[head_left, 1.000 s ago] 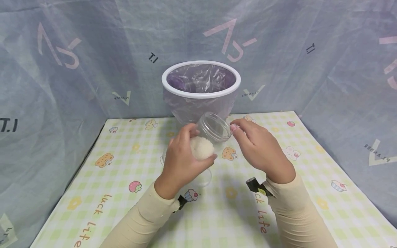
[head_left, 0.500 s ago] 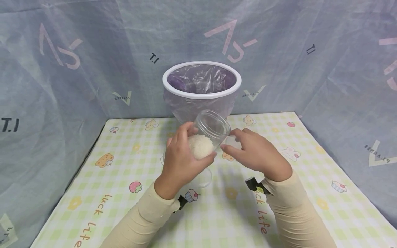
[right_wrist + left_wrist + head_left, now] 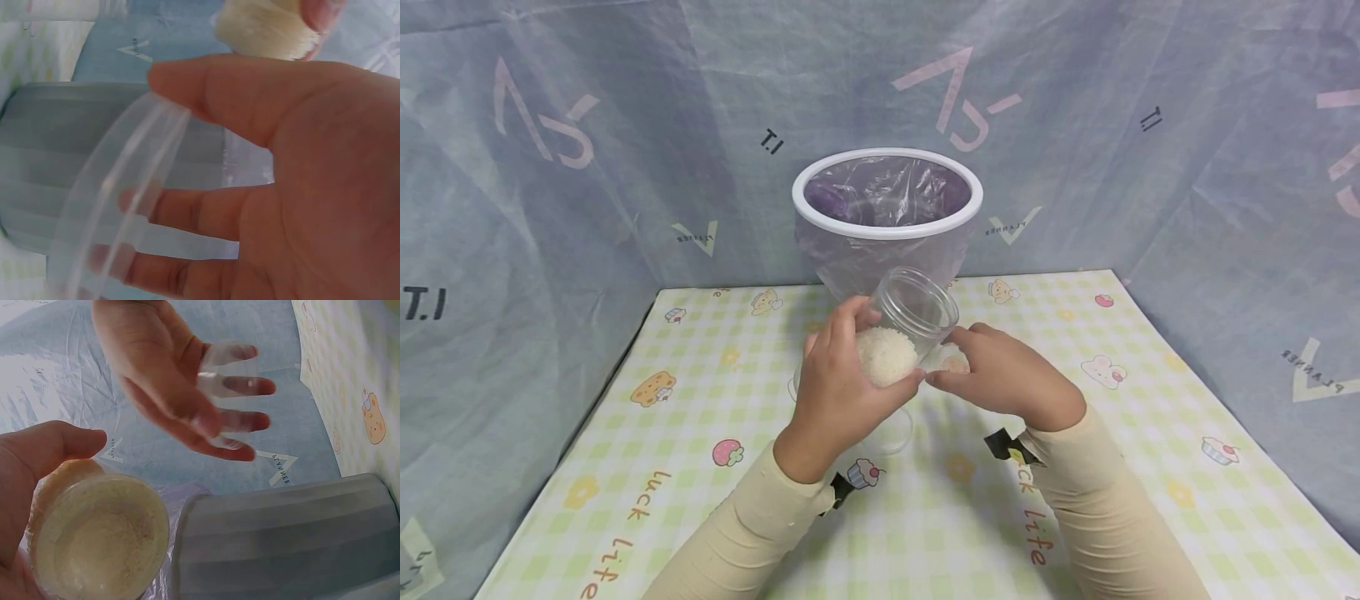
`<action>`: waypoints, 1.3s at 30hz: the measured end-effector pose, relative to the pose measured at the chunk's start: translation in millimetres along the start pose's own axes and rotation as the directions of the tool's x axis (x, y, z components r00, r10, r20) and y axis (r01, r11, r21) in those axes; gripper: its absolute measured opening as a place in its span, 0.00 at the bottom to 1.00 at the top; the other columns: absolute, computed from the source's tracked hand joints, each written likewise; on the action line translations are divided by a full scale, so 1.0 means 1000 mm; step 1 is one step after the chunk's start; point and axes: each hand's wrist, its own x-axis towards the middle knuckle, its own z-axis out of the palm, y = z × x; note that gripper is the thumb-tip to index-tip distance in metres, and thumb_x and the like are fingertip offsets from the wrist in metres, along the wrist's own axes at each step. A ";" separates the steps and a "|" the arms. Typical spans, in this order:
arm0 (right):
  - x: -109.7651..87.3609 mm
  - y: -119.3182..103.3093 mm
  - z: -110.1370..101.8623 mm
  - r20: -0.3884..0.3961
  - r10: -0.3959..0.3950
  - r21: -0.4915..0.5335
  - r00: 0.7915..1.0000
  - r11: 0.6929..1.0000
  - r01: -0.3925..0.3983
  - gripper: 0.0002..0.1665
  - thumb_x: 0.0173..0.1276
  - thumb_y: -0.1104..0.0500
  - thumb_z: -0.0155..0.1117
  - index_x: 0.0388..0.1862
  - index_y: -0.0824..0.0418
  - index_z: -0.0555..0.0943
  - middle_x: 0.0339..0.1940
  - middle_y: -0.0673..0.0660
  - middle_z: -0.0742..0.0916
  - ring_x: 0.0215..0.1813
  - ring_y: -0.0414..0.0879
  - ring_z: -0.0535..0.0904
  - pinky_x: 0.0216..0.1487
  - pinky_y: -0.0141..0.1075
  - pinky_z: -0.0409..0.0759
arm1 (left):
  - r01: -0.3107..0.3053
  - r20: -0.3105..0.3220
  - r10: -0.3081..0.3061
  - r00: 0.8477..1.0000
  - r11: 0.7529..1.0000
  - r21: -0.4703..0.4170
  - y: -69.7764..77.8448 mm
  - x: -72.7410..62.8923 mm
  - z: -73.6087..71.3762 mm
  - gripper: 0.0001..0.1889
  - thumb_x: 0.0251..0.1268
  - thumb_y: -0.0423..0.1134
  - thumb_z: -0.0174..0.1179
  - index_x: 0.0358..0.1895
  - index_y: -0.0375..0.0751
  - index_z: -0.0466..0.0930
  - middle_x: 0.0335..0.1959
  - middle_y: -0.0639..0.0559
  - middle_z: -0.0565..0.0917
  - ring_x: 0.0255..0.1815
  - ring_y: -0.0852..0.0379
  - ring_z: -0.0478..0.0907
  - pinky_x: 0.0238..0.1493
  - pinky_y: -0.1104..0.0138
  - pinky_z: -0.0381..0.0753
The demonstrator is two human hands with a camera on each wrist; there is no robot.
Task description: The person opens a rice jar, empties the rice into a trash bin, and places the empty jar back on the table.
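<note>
My left hand (image 3: 850,383) grips a clear jar (image 3: 922,302) that is tilted, its mouth toward the upper right. White rice (image 3: 887,357) lies heaped in the jar's lower part; the left wrist view shows the rice-filled end of the jar (image 3: 103,537) close up. Just right of the jar, my right hand (image 3: 1011,371) holds a thin, see-through round lid (image 3: 119,169) by its edge, thumb on one side and fingers behind it. In the left wrist view the lid (image 3: 225,369) appears in front of the right fingers.
A bin (image 3: 887,233) with a white rim and a plastic liner stands at the back, behind the jar. A clear round container (image 3: 895,433) sits on the checked tablecloth (image 3: 700,483), partly hidden by my left hand. Hanging cloth (image 3: 722,108) encloses the table.
My right hand has moved from the jar's rim downward and a little left, and the see-through lid under its fingers has come into sight. My left hand and the jar stay nearly still.
</note>
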 end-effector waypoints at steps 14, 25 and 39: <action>0.017 0.006 0.026 0.136 -0.024 -0.029 0.990 0.999 0.029 0.39 0.63 0.39 0.73 0.69 0.53 0.77 0.60 0.59 0.84 0.59 0.52 0.81 0.60 0.51 0.79 | 0.007 0.000 -0.007 1.000 1.000 0.000 0.001 0.000 -0.002 0.50 0.43 0.53 0.81 0.70 0.40 0.65 0.56 0.51 0.81 0.59 0.54 0.80 0.58 0.51 0.69; 0.028 0.013 0.040 0.168 -0.014 -0.048 0.986 0.999 0.023 0.38 0.54 0.44 0.80 0.61 0.58 0.81 0.52 0.55 0.89 0.61 0.53 0.80 0.62 0.50 0.78 | -0.001 -0.009 0.001 1.000 1.000 0.008 0.001 0.000 -0.002 0.50 0.42 0.55 0.81 0.68 0.41 0.65 0.55 0.52 0.82 0.58 0.54 0.80 0.58 0.51 0.69; 0.038 0.021 0.055 0.198 0.028 -0.092 0.980 0.996 -0.009 0.42 0.47 0.46 0.83 0.61 0.61 0.82 0.48 0.54 0.87 0.53 0.51 0.79 0.55 0.47 0.80 | 0.002 -0.008 -0.002 1.000 1.000 0.001 0.001 0.000 -0.001 0.50 0.42 0.55 0.81 0.68 0.41 0.66 0.55 0.52 0.82 0.58 0.55 0.79 0.57 0.52 0.69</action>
